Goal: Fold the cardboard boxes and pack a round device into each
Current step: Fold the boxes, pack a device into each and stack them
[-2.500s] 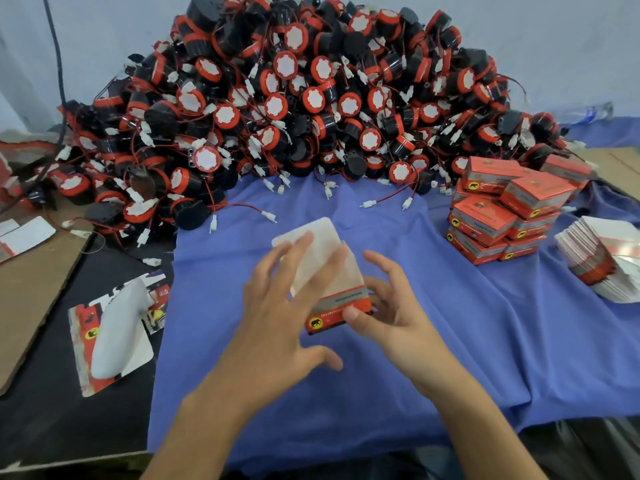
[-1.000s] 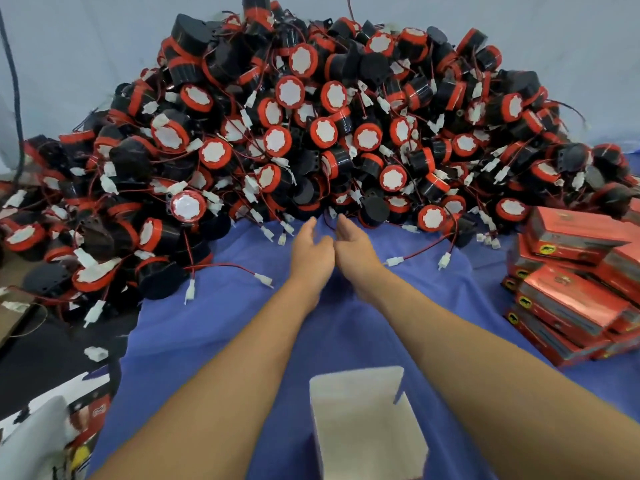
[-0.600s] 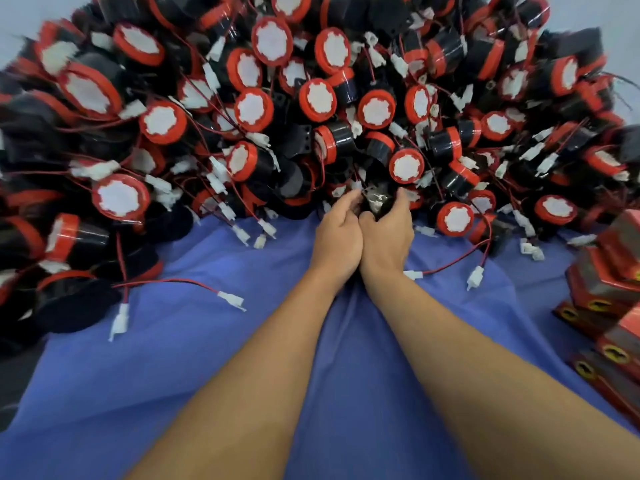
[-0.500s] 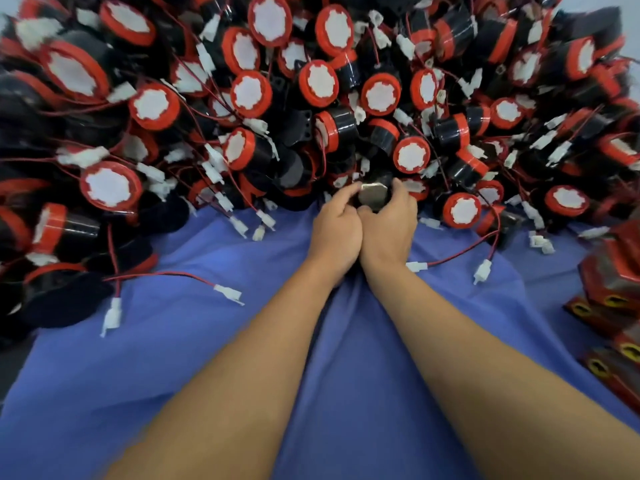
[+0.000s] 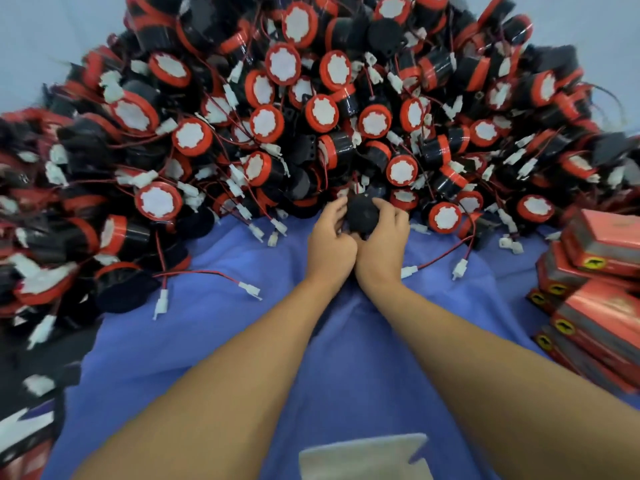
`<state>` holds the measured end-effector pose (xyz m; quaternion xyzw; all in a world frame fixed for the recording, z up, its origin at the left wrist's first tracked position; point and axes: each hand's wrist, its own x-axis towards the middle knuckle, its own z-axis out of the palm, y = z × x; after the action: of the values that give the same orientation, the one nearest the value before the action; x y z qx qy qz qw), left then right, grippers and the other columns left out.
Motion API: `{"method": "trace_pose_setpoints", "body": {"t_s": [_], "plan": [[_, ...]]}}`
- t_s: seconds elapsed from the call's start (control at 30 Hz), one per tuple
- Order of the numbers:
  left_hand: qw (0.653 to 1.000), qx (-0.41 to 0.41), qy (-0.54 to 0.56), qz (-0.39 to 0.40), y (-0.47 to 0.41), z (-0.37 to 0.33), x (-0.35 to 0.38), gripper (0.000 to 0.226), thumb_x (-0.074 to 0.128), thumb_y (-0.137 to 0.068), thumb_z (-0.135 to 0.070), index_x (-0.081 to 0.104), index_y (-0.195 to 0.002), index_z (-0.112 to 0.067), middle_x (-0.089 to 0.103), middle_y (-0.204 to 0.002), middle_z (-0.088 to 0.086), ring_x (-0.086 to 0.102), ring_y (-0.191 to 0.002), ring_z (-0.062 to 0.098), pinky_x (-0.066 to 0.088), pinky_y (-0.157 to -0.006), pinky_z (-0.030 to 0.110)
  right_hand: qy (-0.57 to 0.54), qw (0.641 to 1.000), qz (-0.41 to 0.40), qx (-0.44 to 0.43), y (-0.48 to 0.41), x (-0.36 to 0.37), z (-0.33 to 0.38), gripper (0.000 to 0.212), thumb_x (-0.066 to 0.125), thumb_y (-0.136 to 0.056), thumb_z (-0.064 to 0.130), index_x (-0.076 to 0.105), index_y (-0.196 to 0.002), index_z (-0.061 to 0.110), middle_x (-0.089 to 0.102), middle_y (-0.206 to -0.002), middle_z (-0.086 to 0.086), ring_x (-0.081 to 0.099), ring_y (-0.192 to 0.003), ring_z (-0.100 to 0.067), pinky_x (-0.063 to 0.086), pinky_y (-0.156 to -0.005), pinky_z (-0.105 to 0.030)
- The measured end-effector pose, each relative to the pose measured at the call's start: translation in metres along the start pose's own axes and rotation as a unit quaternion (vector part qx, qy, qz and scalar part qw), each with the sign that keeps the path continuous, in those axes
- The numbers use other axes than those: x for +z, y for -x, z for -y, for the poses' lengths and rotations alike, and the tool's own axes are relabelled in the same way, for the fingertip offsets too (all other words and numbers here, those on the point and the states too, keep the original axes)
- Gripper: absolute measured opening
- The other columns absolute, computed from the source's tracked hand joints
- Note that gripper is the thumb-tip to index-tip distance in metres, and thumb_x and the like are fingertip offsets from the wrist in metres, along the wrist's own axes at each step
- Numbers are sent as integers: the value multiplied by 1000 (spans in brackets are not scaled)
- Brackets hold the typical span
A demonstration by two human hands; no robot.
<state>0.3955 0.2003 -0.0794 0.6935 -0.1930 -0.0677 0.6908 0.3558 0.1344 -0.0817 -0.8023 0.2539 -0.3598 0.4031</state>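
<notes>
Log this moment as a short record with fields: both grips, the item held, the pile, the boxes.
left grip: fingers curled round the round device
right grip: curled round the same device, pressed against the left one
round device: black, at the foot of the pile, over the blue cloth
open box: white inside, only partly in view at the bottom edge, between the forearms
closed boxes: red, stacked at the right
stage: device in hand, not yet in the box

Bare blue cloth (image 5: 194, 327) lies open between the device heap (image 5: 277, 133) ahead and stacked red boxes (image 5: 595, 317) at right.
</notes>
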Motion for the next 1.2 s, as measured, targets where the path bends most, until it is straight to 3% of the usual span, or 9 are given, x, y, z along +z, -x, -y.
{"method": "trace_pose_setpoints", "body": {"t_s": [0.1, 0.23, 0.4, 0.5, 0.67, 0.73, 0.9, 1.03, 1.2], "plan": [[1000, -3, -28, 10, 21, -11, -16, 67, 47, -84, 20, 54, -144, -11, 63, -137, 5, 60, -122, 10, 50, -102, 18, -25, 999, 30, 11, 23, -20, 12, 52, 72, -84, 4, 55, -133, 12, 51, -128, -7, 50, -124, -27, 45, -105, -41], [998, -1, -54, 32, 60, -39, -32, 60, 50, -86, 19, 60, -136, -13, 67, -124, 0, 61, -121, 13, 49, -107, 27, -57, 997, 42, 34, 61, -51, 31, 48, 74, -77, 3, 59, -121, 17, 51, -118, 1, 57, -113, -27, 52, -95, -45], [998, 25, 27, 50, 116, -83, -55, 34, 56, -96, 7, 75, -110, -17, 77, -106, -7, 71, -103, 7, 58, -85, 23, -136, 987, 81, 25, 101, -100, 58, 52, 79, -75, -2, 58, -113, 26, 62, -116, 6, 62, -106, -8, 54, -90, -26], [997, 11, 58, 57, 143, -115, -70, 22, 68, -97, -8, 74, -110, -24, 76, -112, -5, 70, -109, 11, 58, -86, 27, -236, 961, 143, 25, 119, -133, 74, 54, 77, -77, -12, 58, -112, 25, 70, -110, 12, 65, -109, -3, 55, -89, -21], [965, -111, 115, 210, 181, -156, -93, 68, 80, -79, -32, 52, -141, -32, 75, -121, 7, 71, -114, 23, 59, -95, 34, -343, 912, 225, 23, 146, -168, 99, 56, 76, -73, -13, 53, -116, 16, 66, -122, -7, 67, -116, -20, 53, -103, -45], [967, -87, 70, 228, 195, -166, -95, 58, 80, -80, -29, 62, -135, -23, 75, -120, 7, 72, -112, 24, 59, -97, 34, -298, 926, 232, 6, 156, -176, 107, 58, 79, -77, -9, 53, -122, 15, 66, -123, -8, 66, -115, -18, 53, -103, -42], [984, 38, -150, 88, 228, -171, -91, 46, 88, -73, -45, 70, -113, -34, 72, -105, -16, 65, -102, -1, 55, -88, 20, -304, 925, 221, 55, 162, -209, 114, 75, 77, -73, 12, 53, -141, 31, 59, -136, 4, 57, -121, -11, 52, -98, -34], [972, 70, -223, 35, 255, -167, -90, 55, 90, -65, -54, 62, -110, -40, 68, -100, -18, 62, -97, -5, 51, -77, 15, -427, 880, 185, 91, 165, -228, 115, 30, 61, -93, 2, 70, -115, 20, 63, -98, 2, 59, -86, -13, 51, -74, -25], [926, 105, -363, 17, 282, -156, -81, 56, 65, -61, -77, 46, -94, -35, 60, -87, -16, 55, -90, 7, 51, -72, 36, -301, 946, 97, 68, 179, -227, 114, 11, 58, -103, 8, 68, -99, 11, 67, -77, 4, 67, -73, -10, 56, -70, -22]]}}
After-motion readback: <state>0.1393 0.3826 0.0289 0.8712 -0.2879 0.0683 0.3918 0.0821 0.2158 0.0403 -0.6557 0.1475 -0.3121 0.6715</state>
